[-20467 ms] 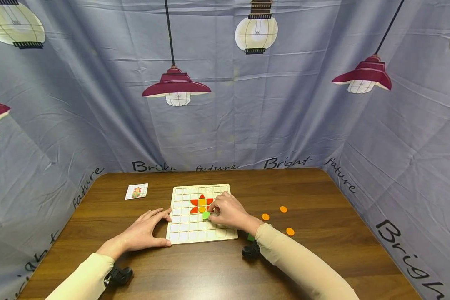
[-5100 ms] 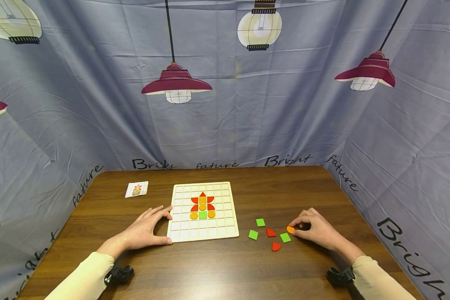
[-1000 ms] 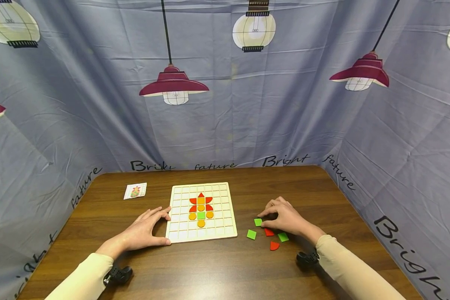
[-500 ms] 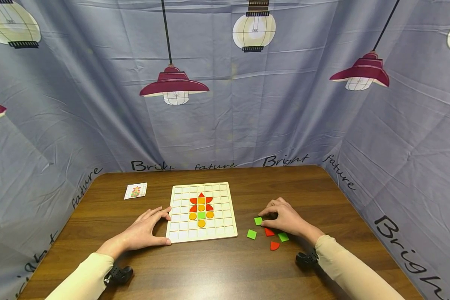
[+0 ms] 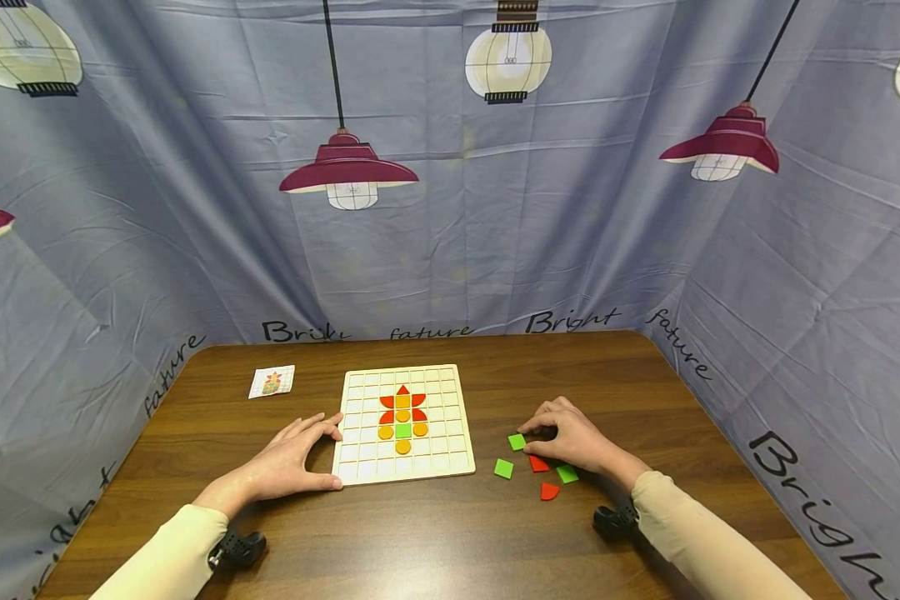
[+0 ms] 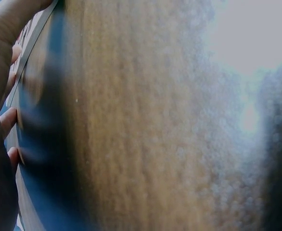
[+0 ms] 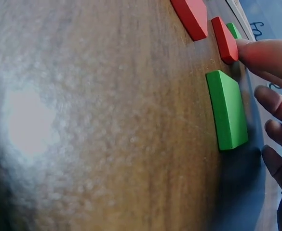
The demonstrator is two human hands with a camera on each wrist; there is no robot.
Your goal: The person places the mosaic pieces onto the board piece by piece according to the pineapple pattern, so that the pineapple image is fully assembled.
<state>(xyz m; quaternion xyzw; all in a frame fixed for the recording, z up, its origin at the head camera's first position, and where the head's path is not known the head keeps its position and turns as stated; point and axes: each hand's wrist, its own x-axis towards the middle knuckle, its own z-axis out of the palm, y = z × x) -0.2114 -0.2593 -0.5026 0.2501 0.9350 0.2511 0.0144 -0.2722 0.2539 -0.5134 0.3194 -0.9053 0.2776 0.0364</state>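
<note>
Green square (image 5: 517, 442): thin, stiff, light, slick; pinch opposite edges. Right hand (image 5: 573, 440) fingers (image 5: 534, 426) touching it, grasp undeterminable. Left hand (image 5: 291, 458) released, bracing board (image 5: 360, 469).

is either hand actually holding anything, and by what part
Nothing is lifted. The left hand rests against the grid board's left edge. The right hand touches a green square tile lying on the table; a grip cannot be told.

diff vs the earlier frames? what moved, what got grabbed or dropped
Since 20.5 s ago the board gained two red pieces, a green square and three orange circles, the bottom one last; the loose orange circles are gone. The right hand left the board for the loose pieces and now touches a green square. The left hand stays at the board's edge; the card is unmoved.
</note>
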